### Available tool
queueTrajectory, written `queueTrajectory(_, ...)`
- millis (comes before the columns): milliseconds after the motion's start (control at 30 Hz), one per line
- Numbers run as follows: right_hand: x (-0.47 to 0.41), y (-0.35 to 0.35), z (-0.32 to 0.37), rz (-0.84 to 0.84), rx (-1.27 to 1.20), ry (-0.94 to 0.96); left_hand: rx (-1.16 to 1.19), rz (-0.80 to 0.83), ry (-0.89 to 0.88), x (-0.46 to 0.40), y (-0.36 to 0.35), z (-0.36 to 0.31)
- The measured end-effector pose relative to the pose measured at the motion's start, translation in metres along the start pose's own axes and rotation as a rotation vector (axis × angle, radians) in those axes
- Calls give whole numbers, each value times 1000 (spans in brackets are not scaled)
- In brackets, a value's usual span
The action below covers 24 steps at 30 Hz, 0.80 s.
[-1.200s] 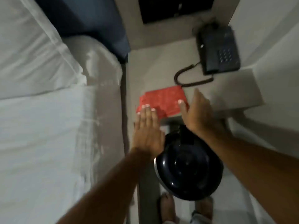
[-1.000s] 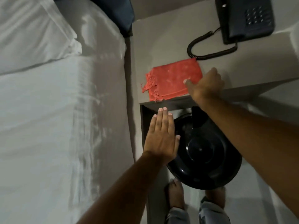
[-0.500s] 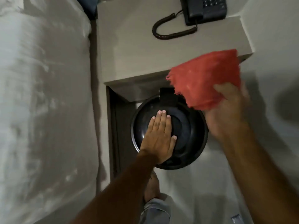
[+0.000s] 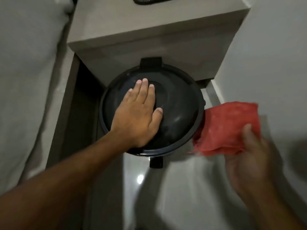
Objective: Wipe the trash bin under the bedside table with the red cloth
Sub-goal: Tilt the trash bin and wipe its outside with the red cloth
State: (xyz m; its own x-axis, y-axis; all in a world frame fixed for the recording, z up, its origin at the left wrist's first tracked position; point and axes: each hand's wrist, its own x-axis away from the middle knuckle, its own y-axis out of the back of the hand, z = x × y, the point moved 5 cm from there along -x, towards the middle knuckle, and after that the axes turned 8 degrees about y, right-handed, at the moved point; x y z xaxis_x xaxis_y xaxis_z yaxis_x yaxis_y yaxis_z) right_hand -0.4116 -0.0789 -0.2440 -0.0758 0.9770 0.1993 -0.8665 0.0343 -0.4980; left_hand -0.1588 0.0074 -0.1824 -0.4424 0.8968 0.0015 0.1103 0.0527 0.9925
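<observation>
The round black trash bin stands on the floor, its back part tucked under the grey bedside table. Its domed lid faces up and a black pedal sticks out at the front. My left hand lies flat on the lid's left half, fingers together. The folded red cloth is held in my right hand, just right of the bin's rim and level with it. The cloth's left edge looks close to the bin's side; contact is not clear.
A white bed runs along the left, close to the table's dark side panel. A coiled black phone cord lies at the table's far edge. A white wall closes the right side. Glossy floor lies in front.
My right hand lifted the red cloth off the bedside table and brought it down to the right of the bin. My left hand came to rest flat on the lid.
</observation>
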Motion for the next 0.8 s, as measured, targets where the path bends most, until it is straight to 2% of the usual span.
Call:
queueTrajectory(33,19,-16,-13,49,100,-20,0,1,-2,-1,0,0)
queueTrajectory(133,39,5,-35,35,13,-71,20,-47,-22,3,2,-4)
queueTrajectory(267,61,18,-31,17,73,-118,81,-36,-210,20,13,-23)
queueTrajectory(367,64,26,-20,-14,98,-151,-232,115,-273,34,0,-47)
queueTrajectory(433,61,29,-16,20,101,-159,-302,109,-235,34,-7,-58)
queueTrajectory(567,50,31,-25,36,70,-93,-94,54,-167,23,16,-47)
queueTrajectory(667,51,23,-17,96,111,-1,150,-28,-56,20,45,-11)
queueTrajectory(767,57,-3,-16,189,159,91,366,-50,16,24,58,12)
queueTrajectory(800,62,-20,-20,265,166,111,408,-61,19,26,59,13)
